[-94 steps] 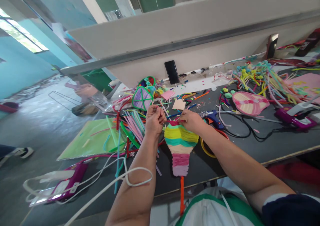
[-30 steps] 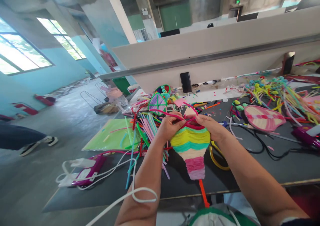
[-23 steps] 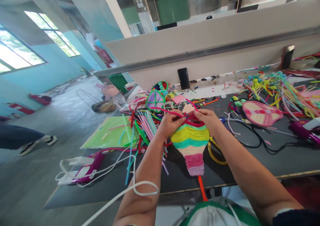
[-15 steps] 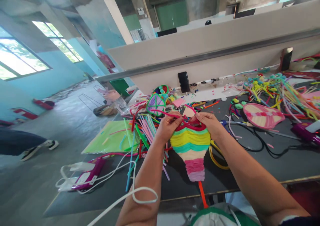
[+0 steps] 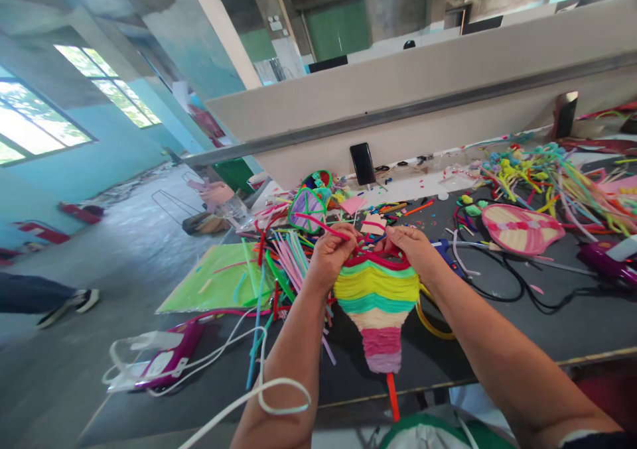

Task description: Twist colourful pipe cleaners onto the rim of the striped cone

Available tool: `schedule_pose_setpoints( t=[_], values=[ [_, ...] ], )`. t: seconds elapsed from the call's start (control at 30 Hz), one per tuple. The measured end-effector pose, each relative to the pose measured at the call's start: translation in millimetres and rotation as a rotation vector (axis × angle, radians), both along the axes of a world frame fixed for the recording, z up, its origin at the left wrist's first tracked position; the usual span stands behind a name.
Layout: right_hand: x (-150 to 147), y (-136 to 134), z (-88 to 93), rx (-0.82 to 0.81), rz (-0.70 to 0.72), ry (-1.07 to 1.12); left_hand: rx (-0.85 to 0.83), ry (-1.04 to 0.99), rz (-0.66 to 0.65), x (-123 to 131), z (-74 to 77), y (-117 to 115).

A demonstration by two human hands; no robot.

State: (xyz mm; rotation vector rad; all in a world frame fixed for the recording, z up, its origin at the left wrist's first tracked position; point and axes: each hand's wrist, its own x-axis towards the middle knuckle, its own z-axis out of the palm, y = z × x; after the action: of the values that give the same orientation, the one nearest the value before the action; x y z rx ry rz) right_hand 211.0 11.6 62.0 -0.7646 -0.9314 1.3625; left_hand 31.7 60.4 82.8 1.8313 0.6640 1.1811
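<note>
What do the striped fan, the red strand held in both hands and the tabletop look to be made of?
Striped fan: rows of fuzzy pipe cleaners, matte and soft; ribbed coloured bands show it. Red strand, pinched by left hand and right hand: likely the same wire-cored chenille, since it holds its curve. Tabletop: dark grey, smooth, matte; material unclear.

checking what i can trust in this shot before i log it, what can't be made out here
- Head view, left hand and right hand: fingertips curl around the red pipe cleaner, so where it attaches is hidden.
- Striped fan: top edge covered by both hands; its orange handle runs behind the shirt.
- Phone: screen dark, too small to read.
- Purple glue gun: cut off by the right edge.
</note>
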Motion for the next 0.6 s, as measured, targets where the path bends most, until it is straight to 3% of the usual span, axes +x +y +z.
schedule_pose_setpoints(
  t=[0.2, 0.33, 0.47, 0.6],
  values=[
    [5, 9, -7.1, -0.055, -0.03, -0.007, -0.045, -0.01, -0.032, 0, -2.2, 4],
    [10, 11, -7.5, 0.026, -0.058, -0.083, -0.004, 0.069, -0.021, -4, -1.6, 7],
    [15, 11, -7.0, 0.224, -0.23, -0.52, 0.194, 0.25, -0.002, -2, -0.9, 3],
    [12, 10, -7.9, 0.456, -0.428, -0.956, 0.307, 0.295, -0.006, 7, -2.9, -8]
  ],
)
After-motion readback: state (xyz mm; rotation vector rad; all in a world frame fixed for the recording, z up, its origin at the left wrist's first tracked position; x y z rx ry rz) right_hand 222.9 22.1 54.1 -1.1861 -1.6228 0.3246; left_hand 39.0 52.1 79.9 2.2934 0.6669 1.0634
